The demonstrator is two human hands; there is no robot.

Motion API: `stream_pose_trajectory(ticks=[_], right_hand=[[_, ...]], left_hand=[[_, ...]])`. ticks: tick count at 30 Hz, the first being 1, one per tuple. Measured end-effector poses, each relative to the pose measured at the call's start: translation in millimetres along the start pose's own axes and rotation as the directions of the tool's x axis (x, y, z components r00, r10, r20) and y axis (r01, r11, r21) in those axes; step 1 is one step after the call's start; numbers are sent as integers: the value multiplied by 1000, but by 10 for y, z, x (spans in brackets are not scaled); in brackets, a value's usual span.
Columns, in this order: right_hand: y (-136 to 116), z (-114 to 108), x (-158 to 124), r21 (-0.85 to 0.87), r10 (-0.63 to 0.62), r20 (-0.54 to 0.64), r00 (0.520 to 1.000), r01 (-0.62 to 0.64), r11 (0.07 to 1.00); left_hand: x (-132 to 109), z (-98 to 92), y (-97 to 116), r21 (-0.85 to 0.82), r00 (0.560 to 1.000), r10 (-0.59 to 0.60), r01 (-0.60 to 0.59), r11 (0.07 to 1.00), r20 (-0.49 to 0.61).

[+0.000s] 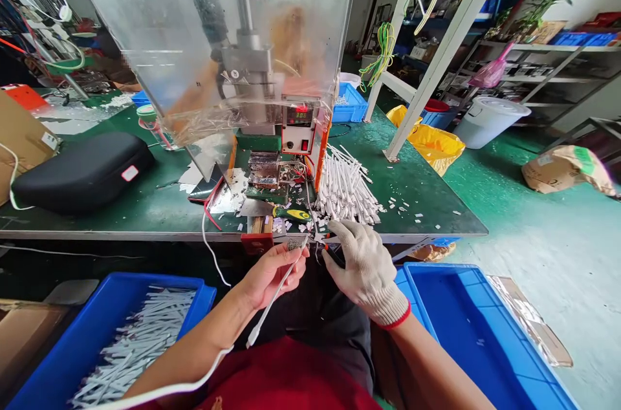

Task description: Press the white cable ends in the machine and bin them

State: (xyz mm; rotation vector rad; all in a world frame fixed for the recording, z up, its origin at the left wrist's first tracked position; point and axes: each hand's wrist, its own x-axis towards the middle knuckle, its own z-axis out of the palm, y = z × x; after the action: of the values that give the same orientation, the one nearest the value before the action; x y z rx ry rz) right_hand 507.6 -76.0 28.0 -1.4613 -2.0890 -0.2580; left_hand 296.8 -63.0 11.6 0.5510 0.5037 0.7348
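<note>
My bare left hand (276, 274) pinches a thin white cable piece (272, 303), its plug end hanging down toward my lap. Something grey and rough, perhaps a finger covering, shows at its fingertips. My right hand (361, 268), in a whitish knit glove with a red cuff, is curled at the table edge around a small tool with orange-and-black handles (326, 246), just right of the left hand. Beyond them stands a press machine (250, 67) with a control box (297, 132) and a metal fixture (264, 171). A scraper with a green-yellow handle (292, 213) lies before it.
White strips pile up (347, 187) right of the machine. A blue bin of white strips (145, 326) is at lower left, another blue bin (466, 313) at lower right. A black case (82, 171) rests on the left. A clear shield (169, 28) hangs over the machine.
</note>
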Motion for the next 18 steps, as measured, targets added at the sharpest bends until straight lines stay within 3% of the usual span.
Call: stream_pose_trajectory(ticks=[18], right_hand=[[10, -94, -76, -208, 6, 141, 990, 24, 978]], left_hand=[[22, 23, -14, 162, 993, 23, -4, 987, -112]])
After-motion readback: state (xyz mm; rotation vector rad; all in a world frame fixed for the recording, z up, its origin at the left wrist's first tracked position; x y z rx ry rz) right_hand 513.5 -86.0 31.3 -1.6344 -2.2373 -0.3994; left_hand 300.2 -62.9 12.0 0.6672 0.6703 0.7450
